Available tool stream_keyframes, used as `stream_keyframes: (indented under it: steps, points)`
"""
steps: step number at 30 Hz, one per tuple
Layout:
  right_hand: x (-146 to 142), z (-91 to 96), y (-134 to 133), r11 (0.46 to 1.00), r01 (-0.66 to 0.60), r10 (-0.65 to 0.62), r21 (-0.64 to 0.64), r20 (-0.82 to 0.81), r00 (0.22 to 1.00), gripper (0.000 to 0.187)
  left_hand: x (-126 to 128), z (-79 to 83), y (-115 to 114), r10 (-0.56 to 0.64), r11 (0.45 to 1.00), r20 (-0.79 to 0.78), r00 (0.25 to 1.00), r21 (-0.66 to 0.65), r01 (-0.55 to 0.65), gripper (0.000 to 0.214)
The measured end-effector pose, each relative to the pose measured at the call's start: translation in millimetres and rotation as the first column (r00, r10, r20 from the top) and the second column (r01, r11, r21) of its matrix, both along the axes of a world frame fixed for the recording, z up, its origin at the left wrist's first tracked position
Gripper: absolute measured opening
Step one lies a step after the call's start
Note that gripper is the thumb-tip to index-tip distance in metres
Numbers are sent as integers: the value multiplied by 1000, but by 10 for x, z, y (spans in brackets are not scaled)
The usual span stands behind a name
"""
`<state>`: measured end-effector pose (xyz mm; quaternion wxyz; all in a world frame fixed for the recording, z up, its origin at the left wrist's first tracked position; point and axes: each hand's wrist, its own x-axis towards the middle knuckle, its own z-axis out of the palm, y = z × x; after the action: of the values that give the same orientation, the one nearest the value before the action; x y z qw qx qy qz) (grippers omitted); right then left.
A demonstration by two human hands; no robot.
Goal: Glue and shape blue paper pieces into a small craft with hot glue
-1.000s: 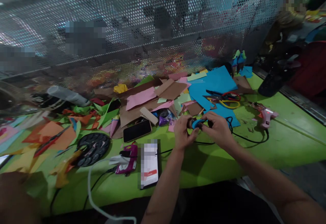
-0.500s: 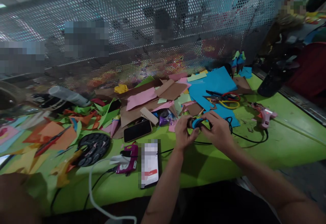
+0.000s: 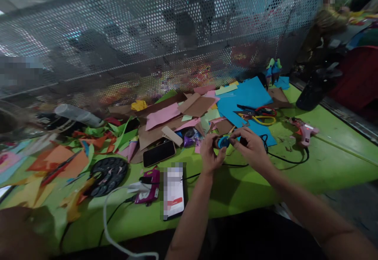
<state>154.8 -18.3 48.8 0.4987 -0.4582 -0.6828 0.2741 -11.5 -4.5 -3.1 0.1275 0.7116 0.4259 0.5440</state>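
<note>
Right fingers (image 3: 240, 132), grip unclear, have eased back beside the blue piece (image 3: 223, 142) that left fingers (image 3: 209, 139) grip, inside the table edge (image 3: 227, 211).

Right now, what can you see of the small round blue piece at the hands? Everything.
The small round blue piece shows curved bands like rings or layers, with darker lines between them. It looks like paper, but blur leaves that uncertain. The left hand holds it between thumb and fingers, over the flat green tabletop; those fingers partly hide its left side. The right hand has its fingers at the right edge; contact is unclear.
</note>
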Motion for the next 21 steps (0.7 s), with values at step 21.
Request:
stream_keyframes:
  steps: [21]
  points:
    - [-7,7,-103,966,44,-132,255,341,931,16,-3,-2,-14,20,1000,13,1000,14,-20,44]
